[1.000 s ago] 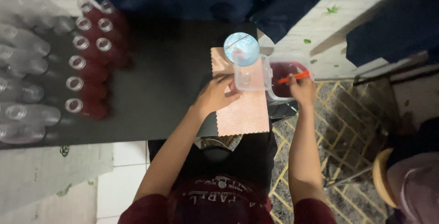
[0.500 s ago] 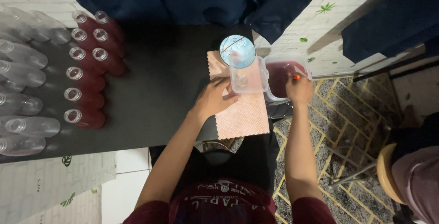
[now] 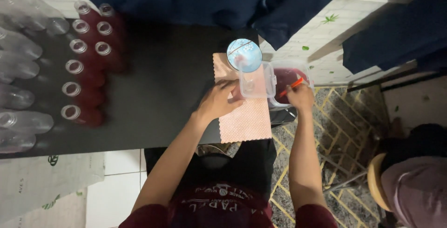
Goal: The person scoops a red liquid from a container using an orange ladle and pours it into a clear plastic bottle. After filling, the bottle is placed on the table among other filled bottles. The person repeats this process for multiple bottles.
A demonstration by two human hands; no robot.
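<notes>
Pink cloth [image 3: 242, 116] is lying at the right edge of the black table [image 3: 158, 102], and I am seeing one clear tub [image 3: 253, 83] standing on it beside one round blue lid [image 3: 244, 55]. My left hand [image 3: 221, 101] is resting on the cloth, fingers curled against the tub's near side. My right hand [image 3: 300, 97] is gripping one orange-handled tool [image 3: 291, 87], its tip dipping into one tub of red liquid [image 3: 288, 81] just off the table's right edge. I am counting seven red-filled bottles [image 3: 84, 70] standing open toward the left end, with several clear empty bottles [image 3: 21, 93] lying blurred along the left edge. Dark blue fabric [image 3: 209, 0] is hanging past the far edge. The floor is showing white tiles and a yellow-lined mat [image 3: 335, 130]. Another person [image 3: 409, 181] is sitting at lower right.
</notes>
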